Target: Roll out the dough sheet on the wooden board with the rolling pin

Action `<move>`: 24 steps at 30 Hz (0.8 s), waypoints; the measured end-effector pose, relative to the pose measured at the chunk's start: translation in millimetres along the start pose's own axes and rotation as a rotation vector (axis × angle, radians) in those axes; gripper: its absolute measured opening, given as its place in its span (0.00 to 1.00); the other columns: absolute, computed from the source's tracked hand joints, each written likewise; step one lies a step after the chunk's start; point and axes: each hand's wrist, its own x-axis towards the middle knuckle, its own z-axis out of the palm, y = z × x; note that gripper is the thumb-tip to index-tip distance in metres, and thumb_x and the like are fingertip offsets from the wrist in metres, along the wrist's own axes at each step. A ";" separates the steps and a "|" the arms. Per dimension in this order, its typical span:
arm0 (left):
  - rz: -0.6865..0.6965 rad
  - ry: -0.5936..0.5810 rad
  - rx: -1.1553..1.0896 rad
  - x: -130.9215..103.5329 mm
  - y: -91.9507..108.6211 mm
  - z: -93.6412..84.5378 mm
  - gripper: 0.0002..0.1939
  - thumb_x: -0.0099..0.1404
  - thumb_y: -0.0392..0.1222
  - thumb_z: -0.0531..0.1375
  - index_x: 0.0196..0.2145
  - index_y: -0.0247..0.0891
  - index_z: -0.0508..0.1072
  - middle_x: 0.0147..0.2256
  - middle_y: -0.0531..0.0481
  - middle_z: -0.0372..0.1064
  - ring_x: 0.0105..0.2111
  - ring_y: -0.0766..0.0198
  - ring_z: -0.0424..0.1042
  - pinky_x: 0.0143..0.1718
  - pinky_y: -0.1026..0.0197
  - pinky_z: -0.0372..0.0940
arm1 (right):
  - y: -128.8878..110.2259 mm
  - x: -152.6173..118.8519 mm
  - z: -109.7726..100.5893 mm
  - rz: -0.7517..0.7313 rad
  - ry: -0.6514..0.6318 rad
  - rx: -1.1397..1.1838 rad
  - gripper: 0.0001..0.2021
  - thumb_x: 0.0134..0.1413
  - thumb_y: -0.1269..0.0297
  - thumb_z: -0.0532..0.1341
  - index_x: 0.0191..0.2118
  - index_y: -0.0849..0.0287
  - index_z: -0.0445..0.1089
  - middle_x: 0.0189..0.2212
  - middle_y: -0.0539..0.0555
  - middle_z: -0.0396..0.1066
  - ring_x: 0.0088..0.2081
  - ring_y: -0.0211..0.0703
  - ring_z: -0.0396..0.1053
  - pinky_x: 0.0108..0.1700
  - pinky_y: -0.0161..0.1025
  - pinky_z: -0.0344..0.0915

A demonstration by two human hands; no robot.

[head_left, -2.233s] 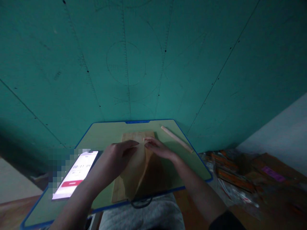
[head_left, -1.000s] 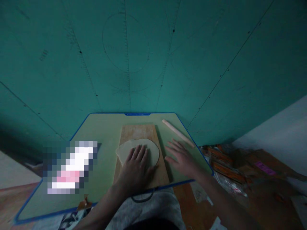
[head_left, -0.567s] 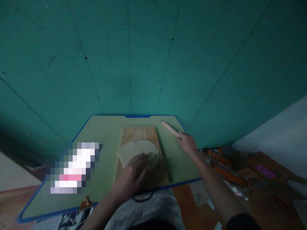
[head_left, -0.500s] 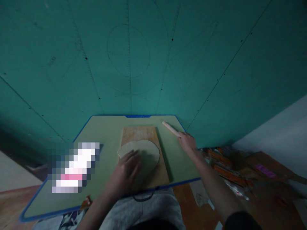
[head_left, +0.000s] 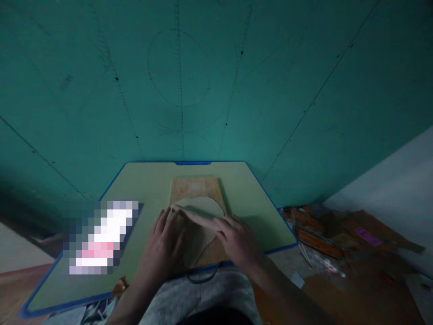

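Note:
A thin, round sheet of dough [head_left: 203,205] lies on the wooden board [head_left: 194,184], its edge reaching past the board's left side. Across the dough slants a pale rolling pin [head_left: 199,219]. My right hand [head_left: 233,232] is closed round the pin's right end. At its left end is my left hand [head_left: 167,234], fingers spread over the dough's left part and touching the pin's tip.
The board sits on a pale green table with a blue edge [head_left: 270,203]. A blurred-out device [head_left: 108,230] lies on the left, and a small brown object [head_left: 120,286] by the front edge. Cardboard [head_left: 379,230] and packaged items are on the floor at right.
My right hand has brought the rolling pin from the table's right side onto the dough. My left hand has shifted slightly left, and its fingers have come to the pin's left end.

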 end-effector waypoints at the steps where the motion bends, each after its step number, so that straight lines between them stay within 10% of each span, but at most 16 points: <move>1: 0.045 -0.001 0.030 1.7 -0.8 0.1 0.24 0.73 0.41 0.50 0.65 0.38 0.60 0.65 0.31 0.59 0.67 0.39 0.56 0.59 0.34 0.65 | -3.4 -1.7 2.0 -0.004 -0.003 -0.002 0.11 0.63 0.71 0.61 0.49 0.53 0.73 0.44 0.55 0.76 0.46 0.49 0.73 0.43 0.41 0.68; 8: 0.336 -0.065 0.164 12.0 20.5 -9.7 0.22 0.73 0.45 0.52 0.60 0.34 0.65 0.60 0.33 0.67 0.62 0.42 0.65 0.56 0.40 0.69 | 13.0 -18.6 5.4 -0.085 0.025 0.089 0.12 0.66 0.72 0.58 0.49 0.51 0.74 0.44 0.53 0.77 0.45 0.46 0.72 0.46 0.41 0.68; 14: 0.285 -0.143 0.283 9.5 42.4 -2.5 0.27 0.72 0.53 0.53 0.61 0.33 0.66 0.58 0.37 0.71 0.59 0.40 0.68 0.57 0.39 0.66 | 44.2 -13.0 13.7 0.138 0.134 0.016 0.19 0.68 0.67 0.50 0.56 0.58 0.72 0.53 0.61 0.74 0.53 0.53 0.71 0.55 0.49 0.67; 24: 0.136 -0.239 0.196 58.2 33.4 0.9 0.25 0.72 0.54 0.51 0.61 0.39 0.67 0.58 0.35 0.69 0.62 0.41 0.63 0.61 0.36 0.60 | 55.6 101.6 14.8 0.228 -0.074 -0.009 0.23 0.64 0.66 0.52 0.63 0.59 0.66 0.64 0.59 0.64 0.63 0.51 0.64 0.64 0.46 0.59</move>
